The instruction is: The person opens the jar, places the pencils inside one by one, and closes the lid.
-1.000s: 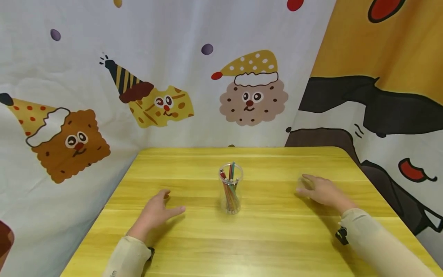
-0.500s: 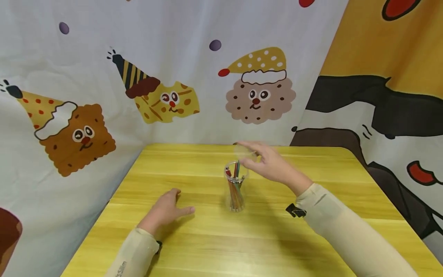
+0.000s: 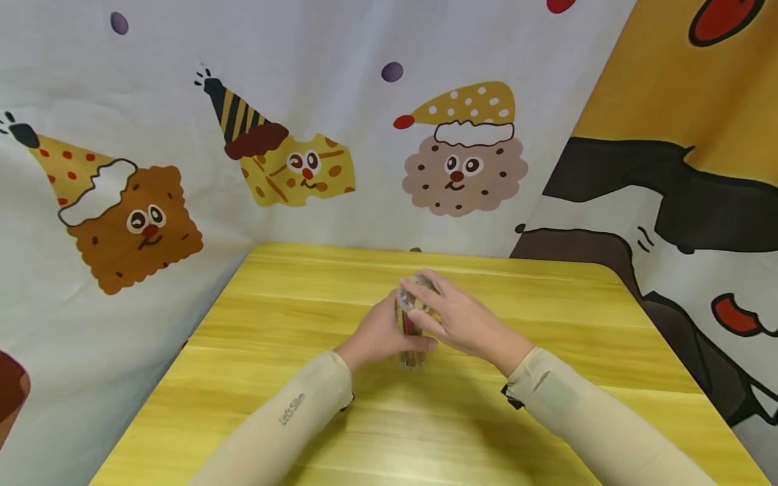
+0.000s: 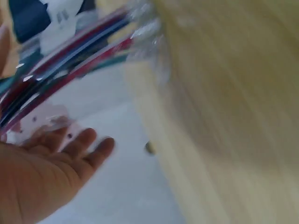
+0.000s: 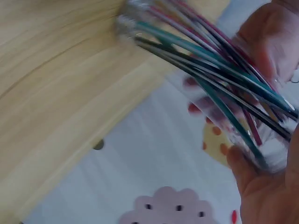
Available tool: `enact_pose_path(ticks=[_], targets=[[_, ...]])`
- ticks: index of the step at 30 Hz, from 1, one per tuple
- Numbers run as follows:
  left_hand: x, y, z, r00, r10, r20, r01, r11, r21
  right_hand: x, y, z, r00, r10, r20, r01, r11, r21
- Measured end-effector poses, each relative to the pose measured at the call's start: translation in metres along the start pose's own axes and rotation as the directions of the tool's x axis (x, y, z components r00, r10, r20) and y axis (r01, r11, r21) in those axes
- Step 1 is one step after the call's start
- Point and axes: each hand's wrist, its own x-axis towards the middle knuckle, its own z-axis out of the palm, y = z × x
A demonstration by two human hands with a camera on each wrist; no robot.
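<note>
A clear cylindrical jar stands upright on the table, with several thin coloured pencils leaning inside it. My left hand grips the jar's side, thumb in front and fingers behind; some of those fingers show through the clear wall in the right wrist view. At the jar's mouth, my right hand holds a clear round lid between thumb and fingers. Whether the lid sits fully on the rim cannot be told. The left wrist view is blurred, with the pencils running above the left palm.
The yellow wood-grain table reaches back to a white curtain printed with cartoon biscuits and cheese. More of this printed cloth hangs along the left and right sides.
My right hand has brought the clear lid from the table's right side to the jar's mouth. My left hand has moved right and taken hold of the jar.
</note>
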Motion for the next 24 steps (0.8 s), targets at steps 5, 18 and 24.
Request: enact_pose_path(ticks=[5, 18, 24], targets=[[0.011, 0.003, 0.013, 0.999, 0.027, -0.021, -0.03, 0.989, -0.148, 0.0, 0.008, 0.004, 0.998, 0.026, -0.065, -0.027, 0.999, -0.025], [0.01, 0.019, 0.043, 0.954, -0.148, -0.259, 0.11, 0.981, -0.158, -0.007, 0.007, 0.014, 0.967, 0.208, -0.145, -0.177, 0.963, 0.204], [0.007, 0.01, 0.025, 0.997, -0.073, -0.032, 0.064, 0.974, -0.219, -0.016, 0.019, -0.005, 0.998, 0.044, -0.038, -0.037, 0.983, 0.178]])
